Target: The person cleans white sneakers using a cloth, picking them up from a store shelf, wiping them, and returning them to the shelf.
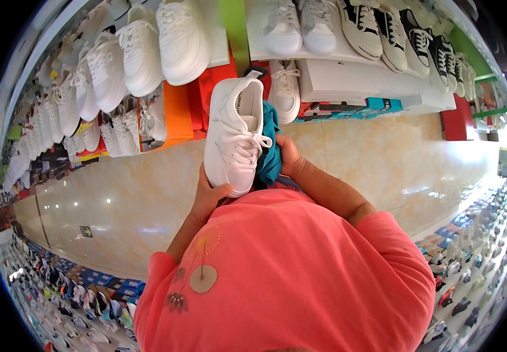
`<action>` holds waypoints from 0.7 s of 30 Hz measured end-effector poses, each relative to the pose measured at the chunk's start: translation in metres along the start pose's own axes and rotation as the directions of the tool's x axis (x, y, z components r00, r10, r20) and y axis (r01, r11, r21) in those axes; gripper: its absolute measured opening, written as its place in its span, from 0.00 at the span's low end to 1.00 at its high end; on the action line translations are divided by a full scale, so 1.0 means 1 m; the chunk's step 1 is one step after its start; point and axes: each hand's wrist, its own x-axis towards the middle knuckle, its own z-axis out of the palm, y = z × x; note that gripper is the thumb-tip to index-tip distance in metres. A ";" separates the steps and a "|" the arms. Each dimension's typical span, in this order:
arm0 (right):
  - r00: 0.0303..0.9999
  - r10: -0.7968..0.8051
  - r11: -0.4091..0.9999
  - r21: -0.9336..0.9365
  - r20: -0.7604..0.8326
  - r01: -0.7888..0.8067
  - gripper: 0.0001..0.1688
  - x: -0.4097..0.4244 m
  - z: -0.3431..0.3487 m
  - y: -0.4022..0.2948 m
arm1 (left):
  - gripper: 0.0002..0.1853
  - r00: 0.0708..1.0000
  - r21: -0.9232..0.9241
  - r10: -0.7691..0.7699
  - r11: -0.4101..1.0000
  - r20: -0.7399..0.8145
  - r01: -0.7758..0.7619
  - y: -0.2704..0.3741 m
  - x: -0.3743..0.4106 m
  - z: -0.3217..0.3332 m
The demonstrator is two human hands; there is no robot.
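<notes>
A white lace-up sneaker (235,145) is held in front of my body, its toe towards me and its heel pointing away. My left hand (211,189) grips it at the toe end, with the thumb over the toe edge. A crumpled teal cloth (269,145) lies along the sneaker's right side. My right hand (287,154) holds this cloth against the shoe; its fingertips are hidden behind the cloth. The laces are tied in a bow.
White sneakers (183,44) line the shelf ahead and left, with black-and-white canvas sneakers (392,35) at right. Below are an orange shoebox (177,114), white boxes (341,81) and a red box (457,119). Shoe racks (469,281) stand behind, across the glossy tiled floor (367,154).
</notes>
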 end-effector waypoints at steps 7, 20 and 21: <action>0.991 0.080 0.996 0.040 0.107 -0.085 0.25 -0.009 0.024 0.032 | 0.43 0.997 -0.429 -0.072 0.901 0.010 0.070 0.003 -0.006 -0.029; 0.976 -0.196 0.906 -0.399 -0.099 0.141 0.22 -0.027 0.083 0.056 | 0.40 0.953 -0.602 0.073 0.788 0.294 0.126 -0.011 -0.050 -0.054; 0.960 -0.259 0.848 -0.501 -0.105 0.174 0.20 -0.022 0.080 0.054 | 0.39 0.966 -0.567 0.069 0.819 0.249 0.088 -0.008 -0.053 -0.054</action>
